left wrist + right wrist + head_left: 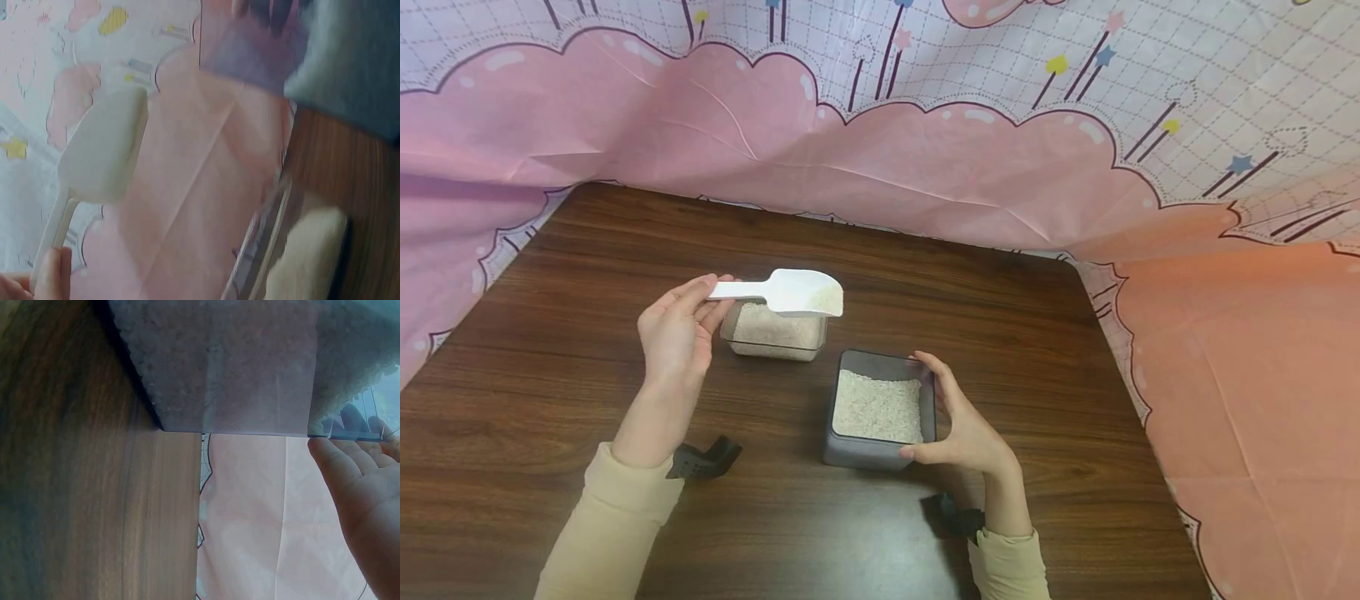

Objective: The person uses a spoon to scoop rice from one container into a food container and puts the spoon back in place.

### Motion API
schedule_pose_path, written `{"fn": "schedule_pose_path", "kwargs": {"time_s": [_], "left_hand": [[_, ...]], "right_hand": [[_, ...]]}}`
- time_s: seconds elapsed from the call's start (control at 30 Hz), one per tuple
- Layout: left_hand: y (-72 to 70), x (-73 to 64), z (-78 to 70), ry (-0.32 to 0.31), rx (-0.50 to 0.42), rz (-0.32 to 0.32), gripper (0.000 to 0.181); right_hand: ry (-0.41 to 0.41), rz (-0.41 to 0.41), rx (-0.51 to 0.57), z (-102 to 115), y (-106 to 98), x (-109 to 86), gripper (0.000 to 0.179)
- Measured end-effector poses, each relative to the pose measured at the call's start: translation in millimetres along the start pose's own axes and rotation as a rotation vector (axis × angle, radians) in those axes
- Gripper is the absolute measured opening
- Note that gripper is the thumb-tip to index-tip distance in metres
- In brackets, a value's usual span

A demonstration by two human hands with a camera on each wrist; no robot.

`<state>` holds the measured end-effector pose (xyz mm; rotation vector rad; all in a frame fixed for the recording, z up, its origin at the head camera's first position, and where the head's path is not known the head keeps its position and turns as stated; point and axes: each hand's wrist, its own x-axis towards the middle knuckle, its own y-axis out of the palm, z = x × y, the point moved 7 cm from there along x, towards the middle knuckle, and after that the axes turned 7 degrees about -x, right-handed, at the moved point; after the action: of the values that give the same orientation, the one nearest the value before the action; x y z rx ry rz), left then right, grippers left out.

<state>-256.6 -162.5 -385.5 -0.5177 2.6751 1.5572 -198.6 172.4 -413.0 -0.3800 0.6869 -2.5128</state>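
My left hand (673,333) pinches a white scoop (801,293) by its handle. The scoop is held above a small clear container (775,352), and a few pale grains show near its tip. That container holds whitish grain and stands on the table. To its right and nearer to me is a translucent grey container (863,452), largely filled with pale rice-like grains (876,407). My right hand (972,435) grips the grey container's right side, thumb at the front corner and fingers at the back. In the right wrist view, fingers (359,456) touch its edge.
Both containers stand on a dark wooden table (1000,333). A patterned pink and white cloth (880,183) hangs behind the table and along its sides. Black wrist mounts (706,458) project from both forearms over the tabletop.
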Motion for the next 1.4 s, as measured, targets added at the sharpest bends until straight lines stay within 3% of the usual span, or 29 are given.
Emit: {"fn": "schedule_pose_path", "kwargs": {"time_s": [0.23, 0.47, 0.63, 0.73, 0.87, 1.07, 1.27, 1.4], "left_hand": [[-22.5, 16.2, -17.0, 0.16, 0.003, -0.122, 0.004], [-40.1, 27.5, -18.3, 0.259, 0.192, -0.186, 0.007], [-45.4, 33.9, -18.3, 0.34, 0.317, -0.172, 0.01], [-44.2, 36.6, -18.3, 0.378, 0.388, -0.139, 0.003], [-37.5, 37.8, -19.0, 0.396, 0.514, -0.101, 0.015], [-14.7, 35.7, -23.3, 0.449, 0.861, -0.011, 0.021], [19.3, 27.1, -27.6, 0.595, 1.154, 0.207, 0.015], [43.4, 12.8, -29.0, 0.727, 1.232, 0.375, 0.008]], "right_hand": [[-0.005, 0.0, 0.002, -0.1, 0.2, -0.6, 0.112], [-0.003, -0.003, -0.012, 0.5, 0.2, -1.0, 0.112], [0.001, -0.004, -0.001, 2.5, 0.6, -1.4, 0.112], [0.009, -0.004, 0.0, 2.7, 0.8, -1.8, 0.111], [0.017, -0.001, 0.0, 2.5, 0.9, -2.0, 0.111], [0.008, 0.001, -0.009, 1.5, 0.9, -1.7, 0.112], [0.006, 0.002, -0.005, 1.0, 0.5, -0.8, 0.112], [0.008, 0.003, -0.001, 1.3, 0.1, -0.6, 0.112]]}}
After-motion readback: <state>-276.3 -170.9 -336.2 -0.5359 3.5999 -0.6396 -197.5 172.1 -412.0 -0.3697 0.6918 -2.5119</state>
